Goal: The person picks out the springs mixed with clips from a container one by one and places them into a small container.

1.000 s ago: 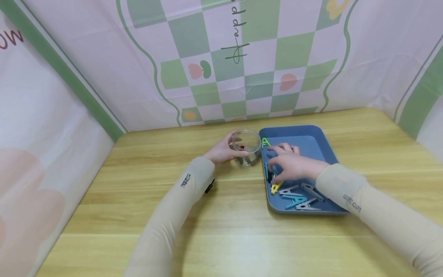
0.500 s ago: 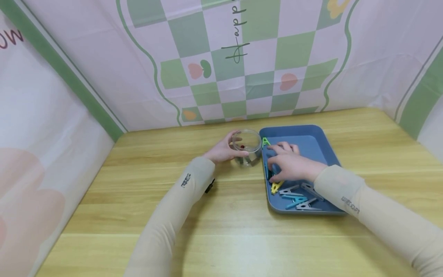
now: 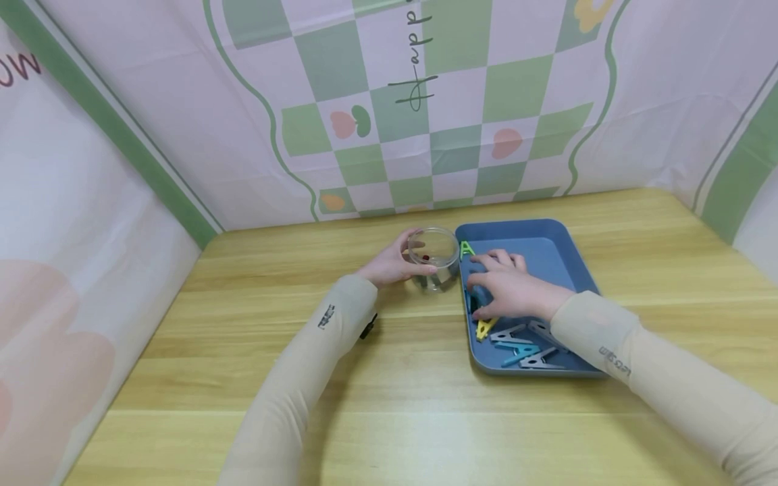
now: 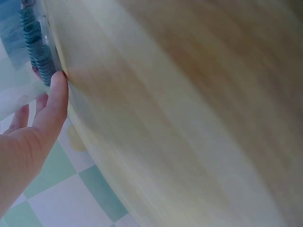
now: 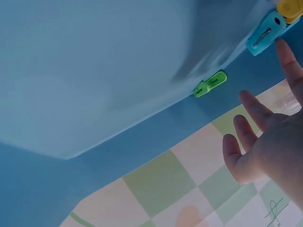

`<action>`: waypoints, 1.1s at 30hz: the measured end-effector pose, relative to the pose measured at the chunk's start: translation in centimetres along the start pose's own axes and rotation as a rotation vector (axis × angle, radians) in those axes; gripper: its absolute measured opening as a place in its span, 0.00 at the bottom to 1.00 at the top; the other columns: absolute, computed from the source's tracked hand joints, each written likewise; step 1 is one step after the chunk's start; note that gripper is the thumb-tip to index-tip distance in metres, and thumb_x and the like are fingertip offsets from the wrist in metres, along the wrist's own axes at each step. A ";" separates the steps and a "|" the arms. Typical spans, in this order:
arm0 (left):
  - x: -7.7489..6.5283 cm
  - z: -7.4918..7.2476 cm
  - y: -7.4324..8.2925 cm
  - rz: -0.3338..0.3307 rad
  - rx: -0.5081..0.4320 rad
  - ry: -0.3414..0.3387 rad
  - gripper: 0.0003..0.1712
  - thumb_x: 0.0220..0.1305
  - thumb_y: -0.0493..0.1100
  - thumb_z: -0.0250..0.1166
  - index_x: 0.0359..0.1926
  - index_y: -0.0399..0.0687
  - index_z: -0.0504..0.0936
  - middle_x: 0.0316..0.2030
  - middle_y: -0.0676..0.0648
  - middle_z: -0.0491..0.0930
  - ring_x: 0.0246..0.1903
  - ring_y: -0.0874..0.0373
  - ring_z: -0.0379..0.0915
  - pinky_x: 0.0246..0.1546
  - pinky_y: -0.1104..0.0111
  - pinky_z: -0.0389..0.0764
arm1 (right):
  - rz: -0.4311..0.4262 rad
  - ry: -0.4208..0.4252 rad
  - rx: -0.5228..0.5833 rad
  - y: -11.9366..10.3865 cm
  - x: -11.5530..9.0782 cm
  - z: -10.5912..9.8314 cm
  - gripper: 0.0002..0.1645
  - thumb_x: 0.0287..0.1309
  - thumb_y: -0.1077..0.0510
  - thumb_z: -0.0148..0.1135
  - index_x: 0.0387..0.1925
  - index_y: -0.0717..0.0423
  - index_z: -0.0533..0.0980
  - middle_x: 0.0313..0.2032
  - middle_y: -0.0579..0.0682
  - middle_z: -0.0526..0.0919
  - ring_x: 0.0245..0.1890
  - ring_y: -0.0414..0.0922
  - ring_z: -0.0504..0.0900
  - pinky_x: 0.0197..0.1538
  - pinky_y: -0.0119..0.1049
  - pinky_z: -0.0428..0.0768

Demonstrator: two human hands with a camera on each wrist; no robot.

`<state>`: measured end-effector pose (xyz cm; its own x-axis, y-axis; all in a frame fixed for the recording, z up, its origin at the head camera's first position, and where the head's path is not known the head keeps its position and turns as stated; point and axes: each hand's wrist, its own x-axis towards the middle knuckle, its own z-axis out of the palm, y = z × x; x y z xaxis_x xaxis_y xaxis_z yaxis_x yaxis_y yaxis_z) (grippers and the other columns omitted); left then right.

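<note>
My left hand [image 3: 389, 264] holds a clear round plastic tub [image 3: 446, 255] on the table, fingers and thumb round its side. Ridged dark-teal stacks [image 4: 43, 64] show through its wall in the left wrist view, and a small red piece shows in the head view. My right hand [image 3: 516, 290] reaches into a blue tray [image 3: 565, 253], fingers spread along the left wall. In the right wrist view, a fingertip is right at a light-blue clothespin [image 5: 266, 33], beside a yellow clothespin [image 5: 289, 8]; the thumb is hidden there. A green clothespin [image 5: 210, 83] lies farther along the wall.
Grey clothespins [image 3: 541, 361] and another blue clothespin [image 3: 516, 352] lie in the tray's near end, under the right forearm. The tub stands close to the tray's left rim. A patterned cloth [image 3: 401, 169] hangs behind the wooden table [image 3: 389, 405].
My right hand has shifted very slightly by the tray's left wall, its index finger a little farther left. My left hand and the tub have stayed still.
</note>
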<state>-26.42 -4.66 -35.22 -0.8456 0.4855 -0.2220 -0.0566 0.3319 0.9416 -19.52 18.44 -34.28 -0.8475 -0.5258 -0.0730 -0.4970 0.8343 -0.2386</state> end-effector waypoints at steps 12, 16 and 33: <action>0.0 0.0 -0.1 0.001 0.001 0.000 0.50 0.57 0.37 0.68 0.73 0.59 0.48 0.70 0.45 0.56 0.64 0.49 0.64 0.56 0.53 0.71 | 0.021 -0.001 0.018 0.0 0.1 0.0 0.13 0.43 0.47 0.74 0.31 0.45 0.82 0.66 0.65 0.61 0.64 0.66 0.51 0.57 0.64 0.49; 0.0 0.1 -0.1 0.004 -0.002 0.001 0.50 0.57 0.37 0.68 0.72 0.59 0.48 0.70 0.45 0.57 0.63 0.49 0.64 0.55 0.53 0.72 | 0.030 0.001 0.027 -0.1 0.1 0.0 0.12 0.42 0.48 0.75 0.30 0.45 0.82 0.67 0.65 0.61 0.65 0.66 0.51 0.57 0.65 0.49; 0.2 0.1 -0.2 0.009 -0.017 -0.004 0.50 0.57 0.36 0.68 0.73 0.58 0.47 0.70 0.44 0.56 0.63 0.49 0.65 0.52 0.57 0.73 | 0.059 0.016 0.145 0.8 0.2 0.6 0.12 0.41 0.51 0.76 0.32 0.47 0.83 0.67 0.66 0.60 0.65 0.68 0.47 0.55 0.65 0.48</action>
<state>-26.49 -4.55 -35.43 -0.8438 0.4918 -0.2147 -0.0581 0.3141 0.9476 -19.97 18.86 -35.05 -0.8779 -0.4727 -0.0757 -0.4151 0.8305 -0.3715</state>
